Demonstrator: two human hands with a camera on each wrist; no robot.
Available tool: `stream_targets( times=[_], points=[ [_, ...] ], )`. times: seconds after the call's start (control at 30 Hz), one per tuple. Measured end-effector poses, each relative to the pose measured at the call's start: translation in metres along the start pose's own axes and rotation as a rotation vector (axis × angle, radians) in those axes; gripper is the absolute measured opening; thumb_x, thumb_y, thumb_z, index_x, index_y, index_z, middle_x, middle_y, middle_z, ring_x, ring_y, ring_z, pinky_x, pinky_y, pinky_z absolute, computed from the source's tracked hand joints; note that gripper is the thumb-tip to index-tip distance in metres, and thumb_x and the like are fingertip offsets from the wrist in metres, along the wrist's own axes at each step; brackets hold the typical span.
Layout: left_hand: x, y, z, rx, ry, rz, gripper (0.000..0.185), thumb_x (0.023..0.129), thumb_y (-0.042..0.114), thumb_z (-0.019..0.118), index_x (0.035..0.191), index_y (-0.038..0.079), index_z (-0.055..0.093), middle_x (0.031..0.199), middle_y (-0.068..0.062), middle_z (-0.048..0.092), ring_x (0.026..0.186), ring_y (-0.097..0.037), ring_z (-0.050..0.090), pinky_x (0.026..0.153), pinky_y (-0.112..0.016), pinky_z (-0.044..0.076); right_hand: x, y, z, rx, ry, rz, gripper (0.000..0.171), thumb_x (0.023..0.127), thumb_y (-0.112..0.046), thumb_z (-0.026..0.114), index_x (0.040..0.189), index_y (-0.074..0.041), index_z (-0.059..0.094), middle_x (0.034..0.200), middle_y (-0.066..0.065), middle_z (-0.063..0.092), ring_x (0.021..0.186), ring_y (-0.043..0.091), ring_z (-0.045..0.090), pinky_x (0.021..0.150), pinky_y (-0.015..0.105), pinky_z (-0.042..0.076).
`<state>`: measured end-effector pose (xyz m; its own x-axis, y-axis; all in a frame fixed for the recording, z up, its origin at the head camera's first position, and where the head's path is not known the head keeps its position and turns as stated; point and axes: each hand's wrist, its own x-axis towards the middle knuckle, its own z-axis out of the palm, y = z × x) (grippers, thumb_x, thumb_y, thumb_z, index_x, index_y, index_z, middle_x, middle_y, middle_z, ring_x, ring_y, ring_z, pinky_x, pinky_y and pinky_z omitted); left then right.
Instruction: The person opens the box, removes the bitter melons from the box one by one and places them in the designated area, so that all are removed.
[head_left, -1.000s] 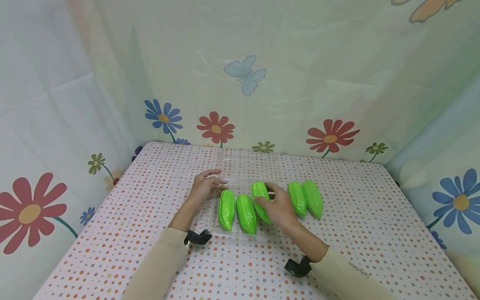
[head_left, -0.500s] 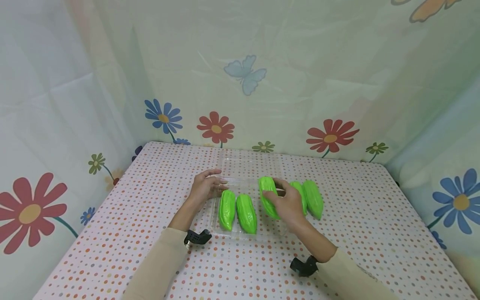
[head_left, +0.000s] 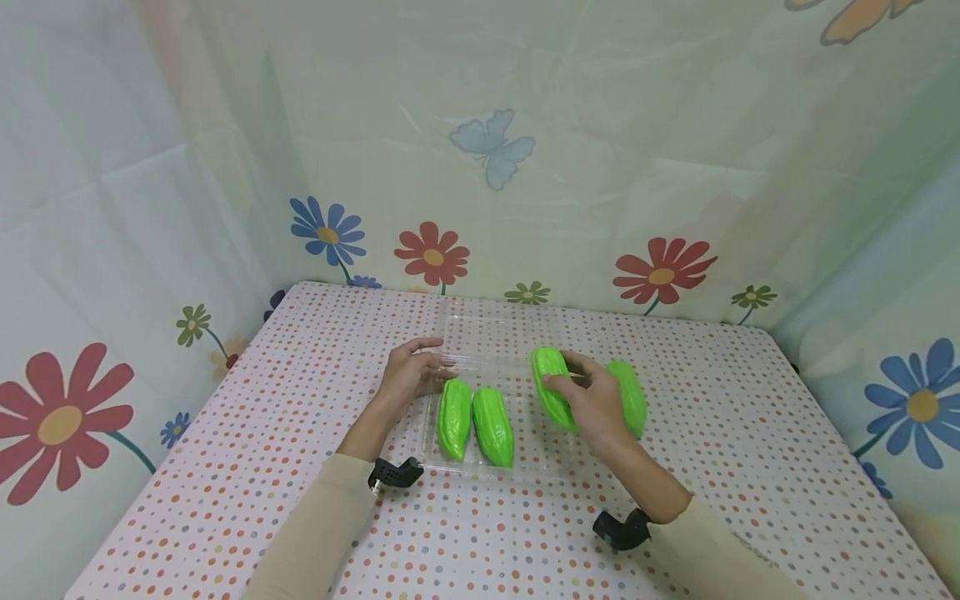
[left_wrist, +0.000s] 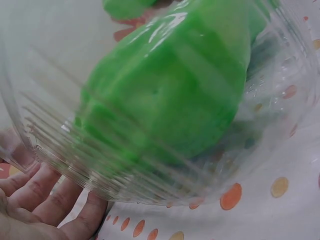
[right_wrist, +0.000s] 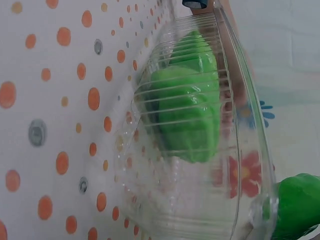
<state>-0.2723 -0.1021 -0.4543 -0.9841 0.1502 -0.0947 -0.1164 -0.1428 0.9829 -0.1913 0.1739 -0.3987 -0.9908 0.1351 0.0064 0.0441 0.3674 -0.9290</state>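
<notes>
A clear plastic box (head_left: 442, 467) with a hinged lid (head_left: 498, 329) lies open on the table. Two green ridged gourds (head_left: 453, 421) (head_left: 492, 427) rest side by side in its left and middle parts. My left hand (head_left: 405, 379) is at the box's back left corner; in the left wrist view its fingers (left_wrist: 60, 197) lie against the outside of the wall. My right hand (head_left: 596, 404) grips a third gourd (head_left: 550, 383) between thumb and fingers, above the box's right side. Another gourd (head_left: 628, 398) lies on the table, partly behind this hand; the hand hides whatever else is there.
A dotted cloth (head_left: 360, 533) covers the table. Flower-printed curtains (head_left: 570, 200) enclose it at the back and sides. Each wrist wears a black camera mount (head_left: 397, 472).
My right hand has lifted the third gourd out of the box's right part and carried it right and up, covering one gourd on the table. The left hand has stayed in place.
</notes>
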Motion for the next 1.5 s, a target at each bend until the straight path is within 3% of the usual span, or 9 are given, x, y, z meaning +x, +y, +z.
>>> stream_targets(
  times=[0.6, 1.1, 1.33, 1.5],
  points=[
    [0.001, 0.000, -0.001, 0.003, 0.000, -0.015, 0.045, 0.098, 0.007, 0.054, 0.143, 0.000, 0.051, 0.124, -0.027, 0.067, 0.105, -0.039, 0.071, 0.084, -0.041, 0.060, 0.011, 0.009, -0.023, 0.007, 0.112, 0.045, 0.058, 0.092, -0.026, 0.072, 0.145, -0.010, 0.055, 0.139, 0.011, 0.060, 0.117, 0.026, 0.058, 0.083, 0.027, 0.050],
    [0.000, 0.001, 0.000, 0.009, 0.010, -0.008, 0.047, 0.096, 0.007, 0.054, 0.143, -0.001, 0.052, 0.120, -0.026, 0.068, 0.105, -0.040, 0.071, 0.079, -0.036, 0.061, 0.019, 0.022, -0.046, 0.047, 0.195, 0.105, 0.063, 0.094, -0.031, 0.070, 0.151, -0.013, 0.049, 0.149, 0.009, 0.051, 0.131, 0.027, 0.050, 0.106, 0.044, 0.042],
    [-0.001, 0.003, 0.000, 0.020, 0.002, -0.016, 0.046, 0.098, 0.007, 0.055, 0.143, 0.001, 0.051, 0.123, -0.027, 0.067, 0.104, -0.038, 0.072, 0.084, -0.040, 0.061, 0.024, 0.025, -0.057, 0.083, 0.237, 0.159, 0.064, 0.093, -0.031, 0.071, 0.152, -0.015, 0.049, 0.153, 0.007, 0.047, 0.133, 0.024, 0.048, 0.106, 0.041, 0.044],
    [-0.002, 0.003, 0.001, 0.020, 0.012, -0.011, 0.046, 0.097, 0.007, 0.054, 0.143, 0.001, 0.053, 0.119, -0.025, 0.069, 0.099, -0.033, 0.074, 0.080, -0.038, 0.061, 0.026, 0.028, -0.064, 0.076, 0.254, 0.169, 0.064, 0.094, -0.031, 0.071, 0.152, -0.017, 0.048, 0.155, 0.007, 0.046, 0.136, 0.025, 0.046, 0.109, 0.043, 0.042]
  ],
)
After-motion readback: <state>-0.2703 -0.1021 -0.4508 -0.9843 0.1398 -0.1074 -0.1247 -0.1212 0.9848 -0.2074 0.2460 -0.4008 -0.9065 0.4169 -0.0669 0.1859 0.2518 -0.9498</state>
